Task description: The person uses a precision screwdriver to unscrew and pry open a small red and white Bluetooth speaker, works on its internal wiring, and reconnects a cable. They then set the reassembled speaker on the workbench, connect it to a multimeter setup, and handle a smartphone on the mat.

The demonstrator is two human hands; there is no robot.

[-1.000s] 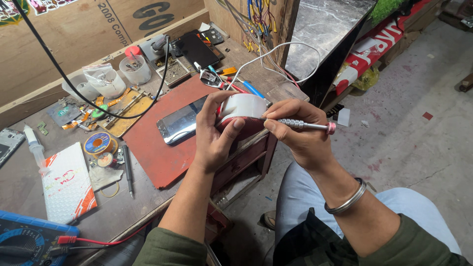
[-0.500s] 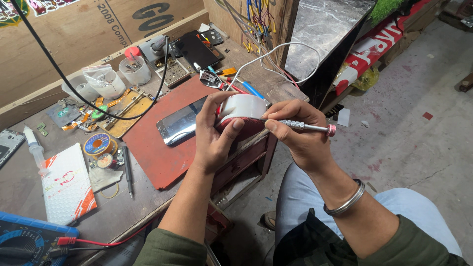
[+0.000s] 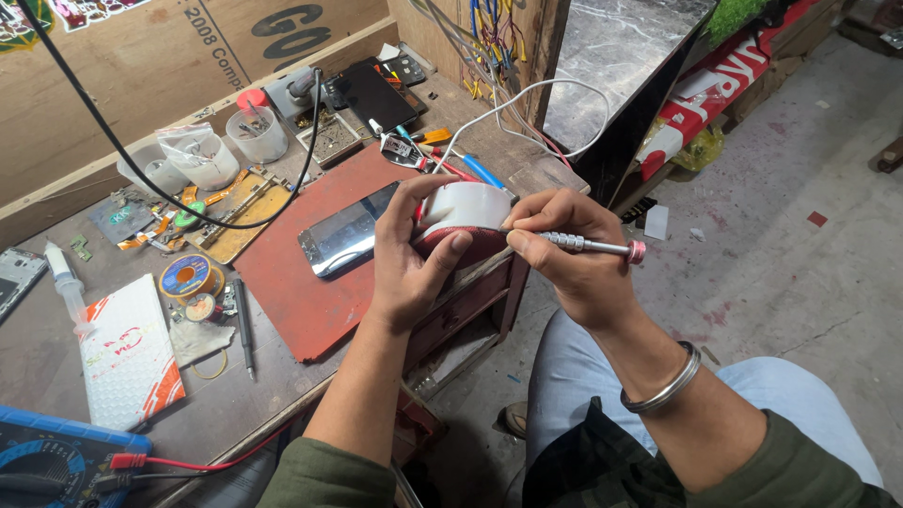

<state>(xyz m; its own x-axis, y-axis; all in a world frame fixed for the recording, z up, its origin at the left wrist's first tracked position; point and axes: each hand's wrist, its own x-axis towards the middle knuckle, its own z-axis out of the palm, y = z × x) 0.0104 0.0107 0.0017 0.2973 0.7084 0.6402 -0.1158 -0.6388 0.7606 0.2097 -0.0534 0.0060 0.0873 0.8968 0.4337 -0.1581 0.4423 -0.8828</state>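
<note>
Item: white-and-red round device (image 3: 463, 214), held over the counter (image 3: 282, 395) edge, clamped in my left hand (image 3: 406, 263). My right hand (image 3: 574, 259), closed on a screwdriver (image 3: 594, 246), lies to its right; shaft horizontal, tip at the device.

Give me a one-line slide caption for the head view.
Left hand grips a white round casing while the right hand works a small screwdriver into it, above a cluttered workbench.
</note>
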